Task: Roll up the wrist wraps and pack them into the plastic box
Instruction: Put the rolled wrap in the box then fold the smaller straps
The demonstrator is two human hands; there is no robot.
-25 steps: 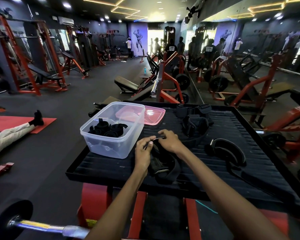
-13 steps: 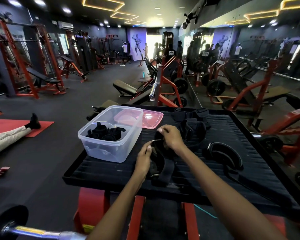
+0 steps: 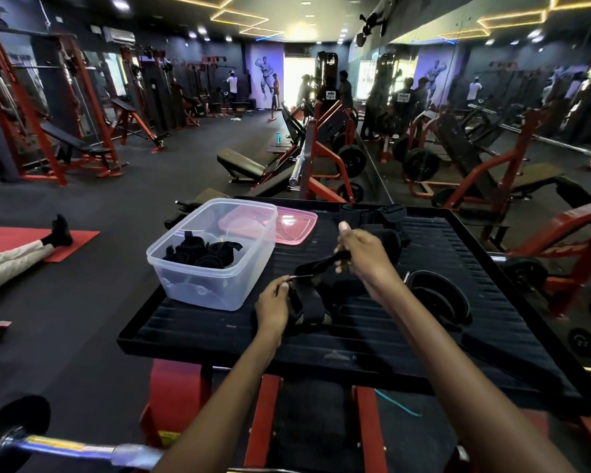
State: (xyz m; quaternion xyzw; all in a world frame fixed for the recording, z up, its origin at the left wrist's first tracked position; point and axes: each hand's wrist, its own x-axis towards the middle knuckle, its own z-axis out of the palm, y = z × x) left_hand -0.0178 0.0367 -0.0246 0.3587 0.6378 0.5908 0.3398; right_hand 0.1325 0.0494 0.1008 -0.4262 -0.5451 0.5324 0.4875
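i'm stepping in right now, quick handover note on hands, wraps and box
Left hand: grip pinching the metal ring end of a black wrist wrap on the black tray.
Right hand: grip holding that wrap's strap end, raised.
Plastic box: open, several rolled wraps inside; pink lid behind it.
Left: roll this wrap, box it, then the loose wraps on the tray.

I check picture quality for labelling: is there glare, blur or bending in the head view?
Head view: the far doorway is blown out white; ceiling light strips glare; straight frames bend at the edges; black wrist wrap on the black tray lacks contrast; right hand slightly soft.
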